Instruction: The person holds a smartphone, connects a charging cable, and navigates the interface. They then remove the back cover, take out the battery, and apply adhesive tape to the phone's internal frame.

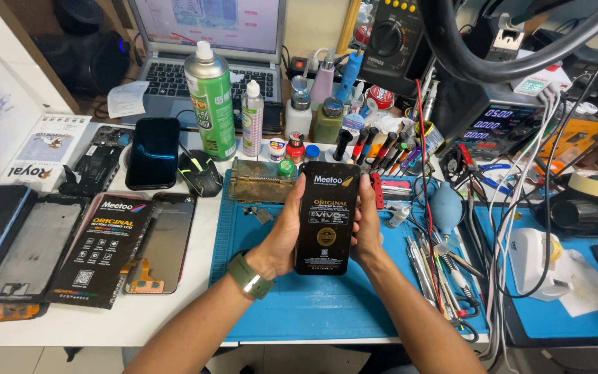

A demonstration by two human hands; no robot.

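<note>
I hold a black phone-screen panel (327, 218) with gold and white print upright over the blue work mat (313, 305). My left hand (284, 232) wraps its left edge and back; a green watch is on that wrist. My right hand (367, 225) grips the panel's right edge with the fingers curled round it. A worn metal holding jig (261, 181) lies just behind the panel on the mat.
On the white table to the left lie a second printed screen panel (102, 249), a bare screen with an orange flex (164, 246), a dark phone (153, 152) and a mouse (200, 173). A green spray can (210, 100), bottles, tweezers (437, 270), cables and a power supply (496, 121) crowd the back and right.
</note>
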